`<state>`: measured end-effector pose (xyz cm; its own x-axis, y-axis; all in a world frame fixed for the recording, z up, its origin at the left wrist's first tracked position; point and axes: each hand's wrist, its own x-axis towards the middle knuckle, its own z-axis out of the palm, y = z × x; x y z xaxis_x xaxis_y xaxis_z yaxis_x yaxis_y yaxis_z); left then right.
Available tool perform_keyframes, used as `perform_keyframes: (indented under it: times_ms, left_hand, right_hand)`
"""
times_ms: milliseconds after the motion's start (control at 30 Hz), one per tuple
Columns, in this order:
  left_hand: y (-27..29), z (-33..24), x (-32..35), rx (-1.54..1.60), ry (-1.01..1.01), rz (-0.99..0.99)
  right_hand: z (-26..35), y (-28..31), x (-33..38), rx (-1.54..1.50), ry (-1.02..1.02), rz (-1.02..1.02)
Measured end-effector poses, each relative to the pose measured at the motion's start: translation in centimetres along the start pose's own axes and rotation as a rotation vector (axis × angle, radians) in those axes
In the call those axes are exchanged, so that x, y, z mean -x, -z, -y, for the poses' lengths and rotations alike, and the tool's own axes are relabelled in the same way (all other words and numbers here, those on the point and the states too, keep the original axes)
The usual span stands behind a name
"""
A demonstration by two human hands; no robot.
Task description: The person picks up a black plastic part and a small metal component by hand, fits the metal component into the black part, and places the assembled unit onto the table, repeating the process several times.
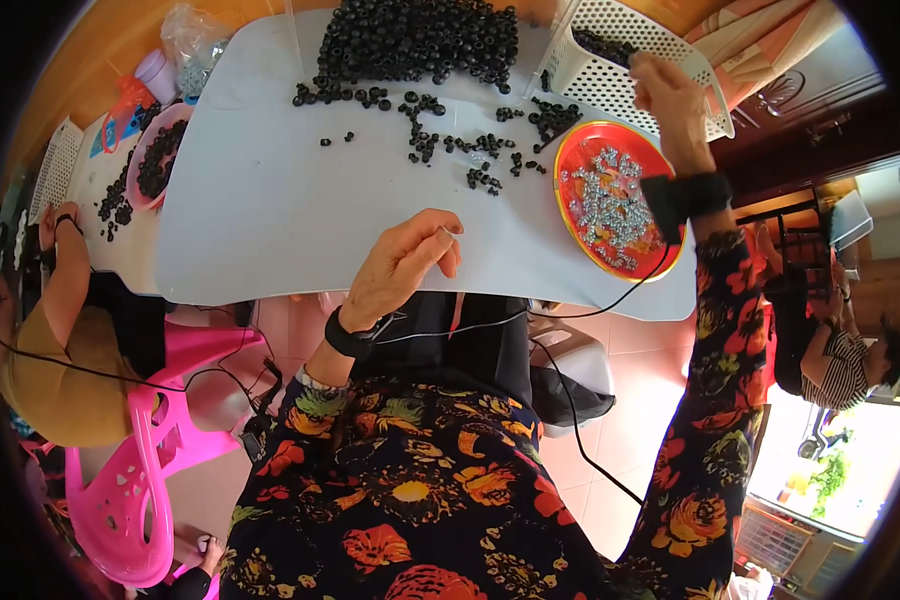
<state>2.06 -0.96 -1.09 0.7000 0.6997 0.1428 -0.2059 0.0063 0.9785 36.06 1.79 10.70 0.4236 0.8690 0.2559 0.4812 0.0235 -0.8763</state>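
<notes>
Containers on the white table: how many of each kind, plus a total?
Round orange plastic plate of silver metal parts: 1
Round pink plastic bowl of black rings: 1
White perforated plastic basket: 1
Total: 3

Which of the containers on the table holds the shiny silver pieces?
The round orange plate under the right hand's wrist; the pink bowl and white basket hold black pieces.

On the table [270,200] a big heap of rings [415,40] lies at the far edge; right of it stands a basket [620,70], nearer a plate [660,150] with small metal parts [605,195], a bowl [145,170] far left
</notes>
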Motion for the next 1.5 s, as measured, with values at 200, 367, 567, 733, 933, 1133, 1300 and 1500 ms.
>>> perform_keyframes:
  times_ms: [200,367,567,733,933,1133,1300,1500]
  left_hand:
    - [0.6,0.0,0.2,-0.173,0.038,-0.025]
    - [0.4,0.2,0.1,-0.150,0.000,-0.030]
    - [0.1,-0.2,0.1,-0.157,0.013,-0.023]
    - [0.1,-0.5,0.4,-0.154,0.028,-0.021]
    - [0.3,-0.9,0.3,-0.162,0.082,0.014]
    - [0.1,-0.4,0.3,-0.138,0.019,-0.027]
    - [0.1,-0.3,-0.1,-0.144,0.020,-0.034]
    - [-0.1,-0.7,0.1,-0.154,0.049,-0.028]
  right_hand:
    - [-3.5,-3.1,6.8,0.082,-0.171,0.064]
    - [-2.5,-3.7,7.7,0.231,-0.081,0.183]
    - [-1.2,-6.8,7.7,0.421,0.330,0.322]
    - [-0.8,-8.5,7.5,0.657,0.591,0.334]
    - [-2.1,-8.1,7.4,0.655,0.589,0.420]
    - [-1.0,-6.6,7.0,0.433,0.268,0.220]
    - [-1.5,-6.4,7.0,0.459,0.331,0.267]
    - [-1.2,-7.7,6.3,0.413,0.435,0.399]
